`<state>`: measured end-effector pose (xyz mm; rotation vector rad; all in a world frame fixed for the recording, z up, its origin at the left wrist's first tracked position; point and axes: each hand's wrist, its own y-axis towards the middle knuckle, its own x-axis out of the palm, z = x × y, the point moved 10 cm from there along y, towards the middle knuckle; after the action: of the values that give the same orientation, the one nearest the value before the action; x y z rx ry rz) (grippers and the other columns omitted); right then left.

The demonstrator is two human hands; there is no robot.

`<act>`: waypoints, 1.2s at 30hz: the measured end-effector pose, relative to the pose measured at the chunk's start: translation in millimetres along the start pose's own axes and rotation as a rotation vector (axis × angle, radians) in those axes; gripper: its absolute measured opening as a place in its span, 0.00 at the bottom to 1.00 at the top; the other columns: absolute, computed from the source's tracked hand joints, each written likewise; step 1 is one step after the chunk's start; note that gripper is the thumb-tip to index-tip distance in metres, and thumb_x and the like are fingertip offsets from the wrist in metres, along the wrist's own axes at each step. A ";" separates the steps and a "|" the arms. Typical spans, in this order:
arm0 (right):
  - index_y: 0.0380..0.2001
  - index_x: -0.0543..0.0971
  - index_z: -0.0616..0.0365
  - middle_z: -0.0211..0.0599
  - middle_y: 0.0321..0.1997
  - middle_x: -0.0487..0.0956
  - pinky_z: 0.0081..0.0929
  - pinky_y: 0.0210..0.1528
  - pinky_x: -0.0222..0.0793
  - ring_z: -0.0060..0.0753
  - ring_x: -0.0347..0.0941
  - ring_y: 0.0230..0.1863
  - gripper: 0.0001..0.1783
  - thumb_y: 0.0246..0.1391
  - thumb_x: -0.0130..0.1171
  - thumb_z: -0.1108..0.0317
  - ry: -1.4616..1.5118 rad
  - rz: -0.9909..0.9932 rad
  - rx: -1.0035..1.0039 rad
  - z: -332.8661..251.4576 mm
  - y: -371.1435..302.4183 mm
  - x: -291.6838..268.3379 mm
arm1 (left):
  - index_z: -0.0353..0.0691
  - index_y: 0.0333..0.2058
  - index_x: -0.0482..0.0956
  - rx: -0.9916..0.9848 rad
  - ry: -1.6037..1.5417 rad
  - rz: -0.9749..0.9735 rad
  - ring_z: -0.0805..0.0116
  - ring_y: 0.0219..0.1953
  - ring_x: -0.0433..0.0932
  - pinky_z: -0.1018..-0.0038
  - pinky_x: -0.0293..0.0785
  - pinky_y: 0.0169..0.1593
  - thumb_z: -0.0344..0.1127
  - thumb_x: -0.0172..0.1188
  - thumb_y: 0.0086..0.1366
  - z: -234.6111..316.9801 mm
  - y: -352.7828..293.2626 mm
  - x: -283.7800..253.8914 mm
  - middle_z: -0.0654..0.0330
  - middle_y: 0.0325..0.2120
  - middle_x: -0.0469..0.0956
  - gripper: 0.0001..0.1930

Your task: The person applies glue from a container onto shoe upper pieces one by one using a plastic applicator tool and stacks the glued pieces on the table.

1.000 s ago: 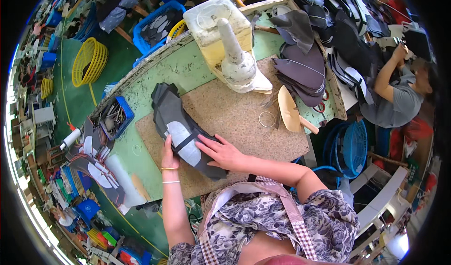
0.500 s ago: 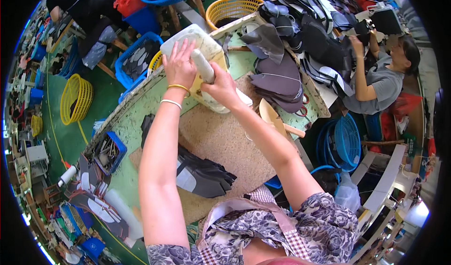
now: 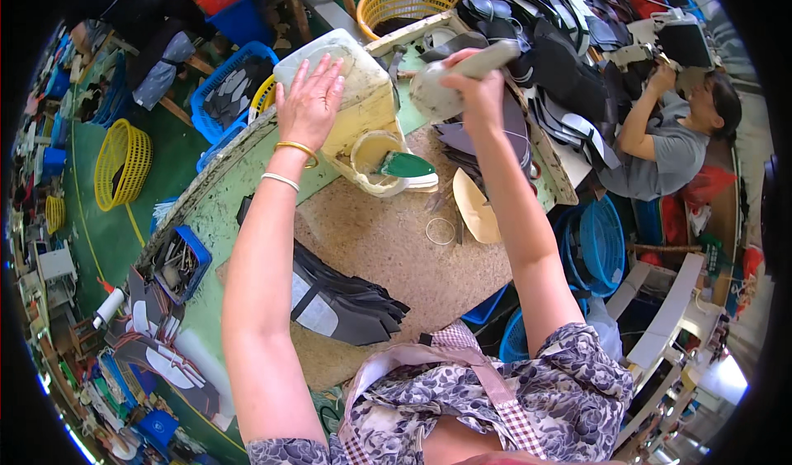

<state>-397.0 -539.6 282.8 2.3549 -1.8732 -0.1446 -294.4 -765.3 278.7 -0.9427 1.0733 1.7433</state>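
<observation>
My left hand (image 3: pixel 309 106) lies flat with its fingers spread on top of a whitish-yellow plastic container (image 3: pixel 363 122). In my right hand (image 3: pixel 481 98) is a thick pale handle, joined to a rounded whitish lid-like piece (image 3: pixel 435 91) that is slightly blurred. It is held in the air to the right of the container. The container's round mouth (image 3: pixel 365 164) is uncovered, and a green flat piece (image 3: pixel 408 165) shows inside it. Nearer me, a stack of dark cut pieces (image 3: pixel 346 304) with a light grey patch rests on a speckled board (image 3: pixel 379 234).
Right of the container are a beige pointed piece (image 3: pixel 473 205), a rubber band (image 3: pixel 440 231) and dark cut sheets (image 3: pixel 462 141). A blue tray of tools (image 3: pixel 183 263) is at the left. A co-worker (image 3: pixel 681 147) works at the right. Baskets (image 3: pixel 122 165) stand on the floor.
My right hand has lifted the handled lid-like piece off the container and moved it right, uncovering the mouth and the green piece. My left hand stays on the container.
</observation>
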 end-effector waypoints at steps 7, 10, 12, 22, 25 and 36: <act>0.39 0.69 0.61 0.37 0.40 0.72 0.28 0.44 0.63 0.35 0.69 0.38 0.25 0.33 0.61 0.67 -0.349 -0.077 -0.097 98.3 -11.2 19.6 | 0.32 0.53 0.58 -0.041 -0.516 0.295 0.55 0.56 0.57 0.69 0.50 0.59 0.35 0.54 0.57 -27.1 -65.2 -62.7 0.47 0.53 0.59 0.27; 0.45 0.67 0.59 0.39 0.47 0.69 0.25 0.41 0.65 0.32 0.69 0.40 0.25 0.38 0.56 0.75 -0.452 0.028 -0.194 59.8 -51.0 -15.3 | 0.34 0.54 0.56 -0.445 -0.548 0.262 0.60 0.56 0.57 0.67 0.53 0.57 0.35 0.52 0.59 -43.1 -165.9 -89.3 0.51 0.53 0.59 0.26; 0.48 0.67 0.57 0.39 0.49 0.69 0.20 0.35 0.67 0.26 0.69 0.38 0.27 0.38 0.53 0.82 -0.430 -0.241 -0.112 34.9 -88.1 -4.7 | 0.35 0.55 0.55 -0.465 -0.310 0.197 0.56 0.58 0.53 0.63 0.49 0.58 0.38 0.53 0.58 -40.6 -233.3 -101.8 0.49 0.55 0.55 0.28; 0.29 0.77 0.63 0.35 0.24 0.77 0.15 0.19 0.67 0.21 0.74 0.19 0.06 0.42 0.59 0.77 -0.434 -0.535 -0.346 -68.8 -112.6 71.3 | 0.36 0.57 0.51 -0.587 -0.189 0.052 0.46 0.60 0.46 0.59 0.44 0.59 0.41 0.53 0.57 -51.1 -322.0 -36.8 0.41 0.58 0.43 0.32; 0.28 0.77 0.62 0.37 0.21 0.76 0.19 0.18 0.65 0.22 0.72 0.17 0.06 0.44 0.59 0.72 -0.492 -0.488 -0.256 -15.3 -100.8 73.0 | 0.36 0.57 0.52 -0.640 -0.251 0.107 0.45 0.59 0.47 0.59 0.44 0.59 0.40 0.52 0.57 -50.8 -329.1 -44.1 0.40 0.58 0.45 0.31; 0.22 0.73 0.63 0.33 0.18 0.75 0.15 0.15 0.64 0.21 0.70 0.15 0.13 0.51 0.53 0.63 0.000 -0.425 0.518 28.9 -168.7 92.3 | 0.40 0.52 0.65 -0.774 -0.325 0.155 0.58 0.42 0.61 0.67 0.58 0.48 0.38 0.56 0.55 -67.3 -353.6 -46.4 0.52 0.41 0.61 0.25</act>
<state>-218.4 -593.3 227.7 3.0671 -1.5138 0.3437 59.4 -748.0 199.5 -0.9802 0.2431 2.4031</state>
